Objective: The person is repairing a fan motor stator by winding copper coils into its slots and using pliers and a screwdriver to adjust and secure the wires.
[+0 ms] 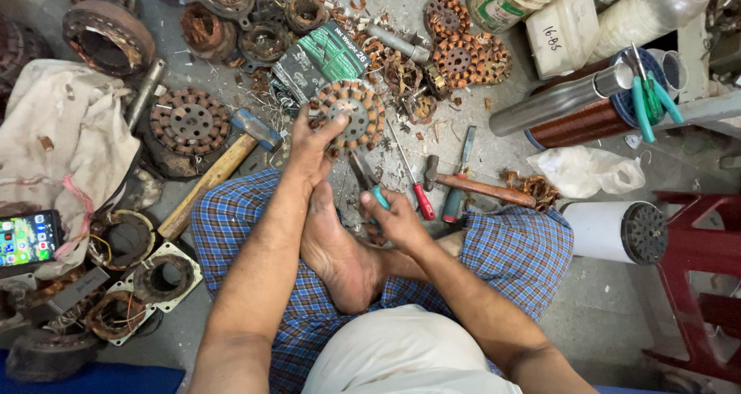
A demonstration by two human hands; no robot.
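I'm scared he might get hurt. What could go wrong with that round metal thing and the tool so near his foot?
The left hand grips the round motor stator by its edge, just above the bare foot; it could slip and land on the toes. The right hand works teal-handled pliers close by, so a slip might pinch or jab skin. Copper wire scraps lie around and could prick.

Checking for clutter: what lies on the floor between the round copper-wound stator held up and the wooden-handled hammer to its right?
In the head view, a red-handled screwdriver lies between the round copper-wound stator and the wooden-handled hammer.
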